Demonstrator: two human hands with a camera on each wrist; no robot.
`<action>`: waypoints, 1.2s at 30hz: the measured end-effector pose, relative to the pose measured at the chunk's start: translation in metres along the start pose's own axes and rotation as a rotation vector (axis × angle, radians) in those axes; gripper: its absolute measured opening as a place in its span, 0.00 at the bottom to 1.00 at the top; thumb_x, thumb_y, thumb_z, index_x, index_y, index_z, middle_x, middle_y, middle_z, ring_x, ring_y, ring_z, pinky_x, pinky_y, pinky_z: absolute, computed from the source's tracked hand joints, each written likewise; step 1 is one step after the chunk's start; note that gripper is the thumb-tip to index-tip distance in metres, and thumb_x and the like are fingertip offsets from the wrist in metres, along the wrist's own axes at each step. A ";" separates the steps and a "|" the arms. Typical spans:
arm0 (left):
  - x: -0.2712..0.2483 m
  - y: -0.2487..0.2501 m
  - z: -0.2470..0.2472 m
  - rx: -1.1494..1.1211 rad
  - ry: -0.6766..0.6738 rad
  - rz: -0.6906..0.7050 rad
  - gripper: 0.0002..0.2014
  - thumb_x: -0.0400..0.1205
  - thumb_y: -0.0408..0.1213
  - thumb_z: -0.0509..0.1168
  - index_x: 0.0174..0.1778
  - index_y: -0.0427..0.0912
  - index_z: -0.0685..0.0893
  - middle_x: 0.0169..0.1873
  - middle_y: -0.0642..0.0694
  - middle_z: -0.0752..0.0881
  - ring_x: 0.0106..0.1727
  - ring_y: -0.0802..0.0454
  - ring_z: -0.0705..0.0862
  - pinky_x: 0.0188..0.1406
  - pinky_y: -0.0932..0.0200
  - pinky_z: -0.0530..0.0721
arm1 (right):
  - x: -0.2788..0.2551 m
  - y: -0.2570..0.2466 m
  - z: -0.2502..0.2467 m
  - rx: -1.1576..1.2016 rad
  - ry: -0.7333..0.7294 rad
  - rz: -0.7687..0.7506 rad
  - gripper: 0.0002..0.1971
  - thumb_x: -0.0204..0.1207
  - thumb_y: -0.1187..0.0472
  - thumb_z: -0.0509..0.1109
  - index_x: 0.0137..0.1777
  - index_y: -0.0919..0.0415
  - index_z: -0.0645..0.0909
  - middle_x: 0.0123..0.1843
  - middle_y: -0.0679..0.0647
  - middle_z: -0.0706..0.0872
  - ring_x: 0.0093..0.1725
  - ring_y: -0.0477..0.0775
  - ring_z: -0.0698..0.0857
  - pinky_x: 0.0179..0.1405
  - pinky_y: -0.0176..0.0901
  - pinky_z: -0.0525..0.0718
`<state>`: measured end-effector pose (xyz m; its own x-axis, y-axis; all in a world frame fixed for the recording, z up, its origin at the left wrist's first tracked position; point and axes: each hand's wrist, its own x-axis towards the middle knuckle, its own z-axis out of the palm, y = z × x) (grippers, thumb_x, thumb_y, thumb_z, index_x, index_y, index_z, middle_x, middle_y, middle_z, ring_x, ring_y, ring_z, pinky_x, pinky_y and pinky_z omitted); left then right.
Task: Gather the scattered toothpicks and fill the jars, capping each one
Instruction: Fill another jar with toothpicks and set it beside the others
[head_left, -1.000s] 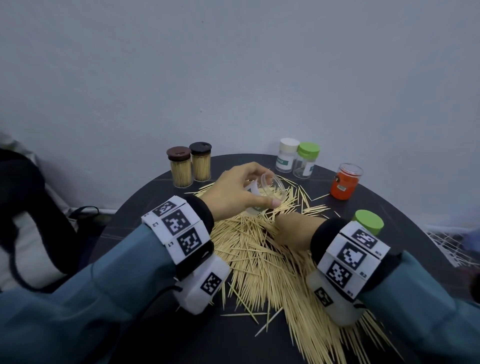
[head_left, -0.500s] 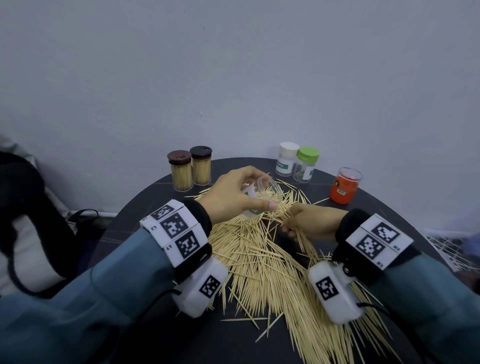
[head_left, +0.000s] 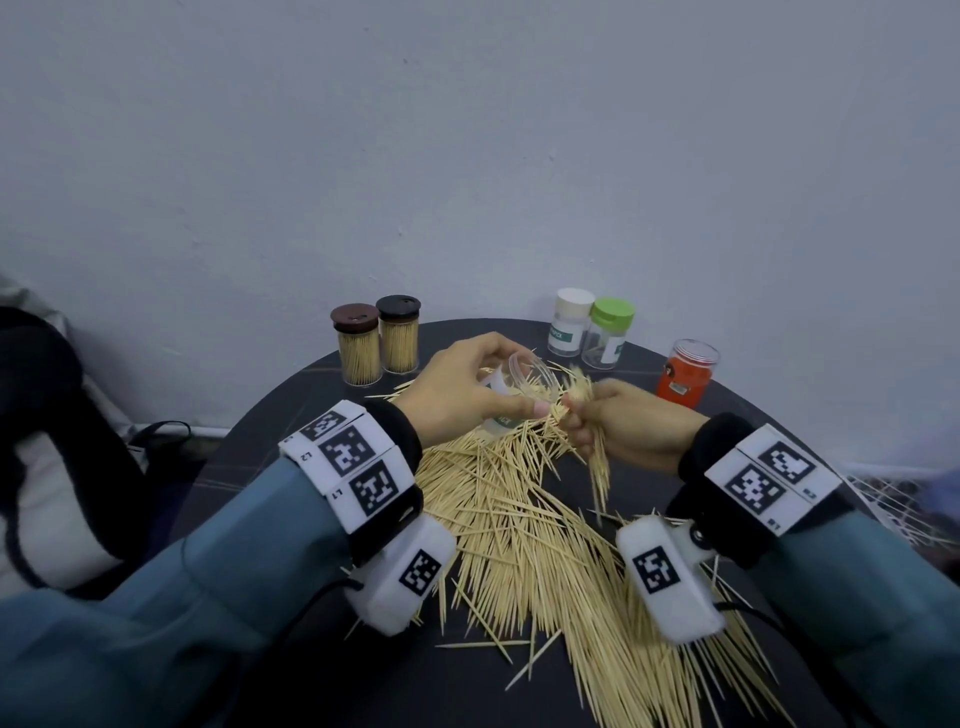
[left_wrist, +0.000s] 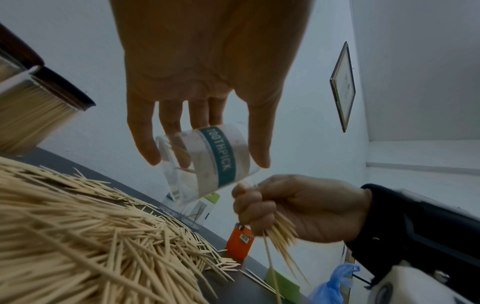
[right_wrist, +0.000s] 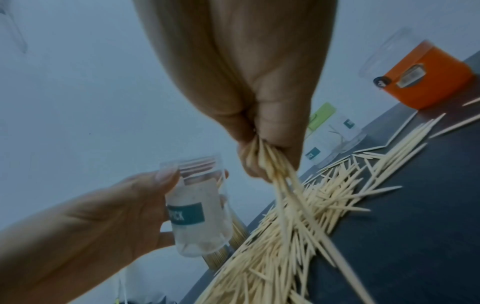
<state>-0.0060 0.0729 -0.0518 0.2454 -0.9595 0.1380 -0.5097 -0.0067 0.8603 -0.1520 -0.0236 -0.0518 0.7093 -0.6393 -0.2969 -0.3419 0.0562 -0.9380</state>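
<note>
My left hand (head_left: 467, 389) grips a clear uncapped jar (head_left: 519, 387) with a teal TOOTHPICK label (left_wrist: 221, 156), tilted with its mouth toward the right, lifted above the table. My right hand (head_left: 618, 426) grips a bunch of toothpicks (head_left: 597, 457) just right of the jar's mouth; their lower ends hang down below the fist (left_wrist: 283, 232). A big heap of loose toothpicks (head_left: 524, 540) covers the round dark table (head_left: 270, 457) beneath both hands. In the right wrist view the jar (right_wrist: 200, 209) looks nearly empty.
Two brown-capped jars full of toothpicks (head_left: 376, 345) stand at the back left. A white-capped jar (head_left: 569, 322) and a green-capped jar (head_left: 608, 332) stand at the back, an uncapped orange jar (head_left: 685, 371) to their right. A wall rises right behind the table.
My right hand has risen from the heap with a bunch of toothpicks and brought it up beside the jar's mouth. The left hand has lifted the jar slightly.
</note>
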 end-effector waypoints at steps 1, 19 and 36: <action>0.000 0.000 0.000 0.002 -0.001 -0.006 0.24 0.68 0.46 0.78 0.58 0.51 0.80 0.60 0.52 0.83 0.63 0.53 0.81 0.67 0.47 0.78 | 0.002 -0.002 -0.001 0.092 0.057 -0.058 0.13 0.86 0.70 0.47 0.39 0.60 0.65 0.28 0.51 0.68 0.25 0.45 0.67 0.21 0.31 0.71; -0.006 0.005 0.013 0.055 -0.163 -0.015 0.27 0.71 0.44 0.76 0.65 0.47 0.79 0.60 0.54 0.80 0.60 0.60 0.77 0.52 0.68 0.76 | -0.007 -0.024 0.016 0.495 0.287 -0.600 0.12 0.87 0.67 0.45 0.45 0.57 0.66 0.32 0.50 0.68 0.25 0.42 0.70 0.30 0.33 0.72; -0.005 0.010 0.011 -0.267 -0.070 -0.043 0.22 0.74 0.43 0.72 0.64 0.44 0.80 0.56 0.48 0.87 0.62 0.52 0.83 0.67 0.45 0.79 | -0.002 -0.004 0.030 0.369 0.173 -0.641 0.10 0.86 0.61 0.50 0.48 0.62 0.71 0.47 0.55 0.87 0.49 0.49 0.87 0.56 0.45 0.85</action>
<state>-0.0220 0.0748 -0.0493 0.2005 -0.9770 0.0720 -0.2621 0.0174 0.9649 -0.1339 0.0008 -0.0527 0.5828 -0.7426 0.3300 0.3547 -0.1329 -0.9255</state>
